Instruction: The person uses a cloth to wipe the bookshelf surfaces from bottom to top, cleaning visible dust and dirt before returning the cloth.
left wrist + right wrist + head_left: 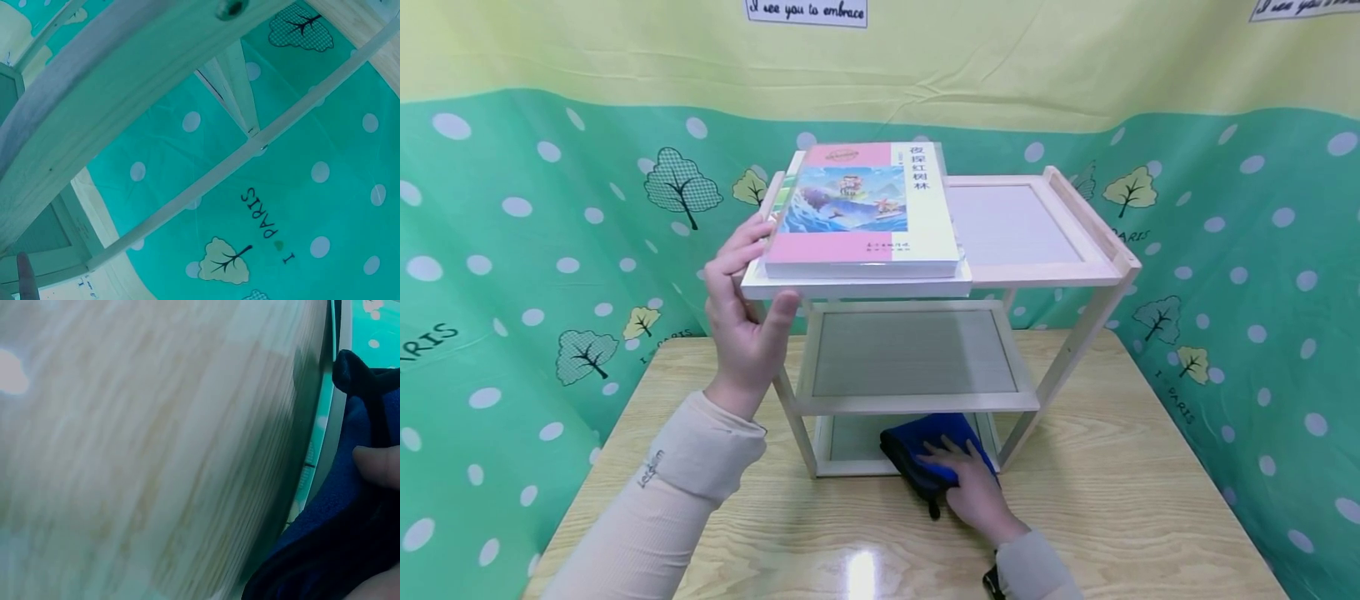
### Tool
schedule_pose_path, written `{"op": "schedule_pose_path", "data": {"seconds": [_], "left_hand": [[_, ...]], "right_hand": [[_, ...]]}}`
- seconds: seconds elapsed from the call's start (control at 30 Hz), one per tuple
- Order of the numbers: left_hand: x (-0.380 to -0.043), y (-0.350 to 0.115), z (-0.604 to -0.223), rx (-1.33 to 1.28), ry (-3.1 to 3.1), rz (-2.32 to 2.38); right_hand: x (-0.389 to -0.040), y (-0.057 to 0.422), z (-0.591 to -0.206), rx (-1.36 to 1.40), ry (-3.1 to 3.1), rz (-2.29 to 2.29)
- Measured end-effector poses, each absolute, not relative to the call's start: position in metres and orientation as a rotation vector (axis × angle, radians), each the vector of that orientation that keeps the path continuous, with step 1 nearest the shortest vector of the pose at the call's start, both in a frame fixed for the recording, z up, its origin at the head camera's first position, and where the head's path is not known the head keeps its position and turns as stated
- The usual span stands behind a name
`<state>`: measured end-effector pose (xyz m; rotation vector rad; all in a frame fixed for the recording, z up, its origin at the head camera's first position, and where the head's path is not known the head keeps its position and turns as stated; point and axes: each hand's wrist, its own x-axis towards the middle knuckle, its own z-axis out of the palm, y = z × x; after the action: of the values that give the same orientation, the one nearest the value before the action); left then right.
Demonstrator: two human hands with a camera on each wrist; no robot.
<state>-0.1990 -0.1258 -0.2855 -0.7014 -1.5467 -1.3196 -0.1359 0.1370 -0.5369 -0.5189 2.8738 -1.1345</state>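
Observation:
My left hand (748, 325) grips the upper left corner of a pale wooden three-tier shelf rack (1037, 275), its fingers beside the stacked books and its thumb in front. The books lie flat on the top tier; the upper book (850, 204) has a pink and white cover with a sea picture. In the left wrist view a fingertip (26, 275) shows below the rack's side rail (125, 94). Down at the bottom tier, my right hand (973, 496) holds a folded blue cloth item with black edging (925, 433), fingers spread over its top. A black tab hangs from its near corner.
The rack stands on a wood-grain table (1112, 500). Behind it and at both sides hangs a green and yellow curtain (527, 208) with dots and trees. Slanted legs (1075, 350) frame the lower tiers, and the middle tier (913, 354) lies above my right hand.

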Motion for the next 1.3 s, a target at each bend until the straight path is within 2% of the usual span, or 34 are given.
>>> {"op": "schedule_pose_path", "data": {"seconds": [1.3], "left_hand": [[-0.198, -0.125, -0.285, -0.702, -1.545, -1.323]], "right_hand": [[-0.132, 0.149, -0.540, -0.453, 2.931, -1.214]]}}
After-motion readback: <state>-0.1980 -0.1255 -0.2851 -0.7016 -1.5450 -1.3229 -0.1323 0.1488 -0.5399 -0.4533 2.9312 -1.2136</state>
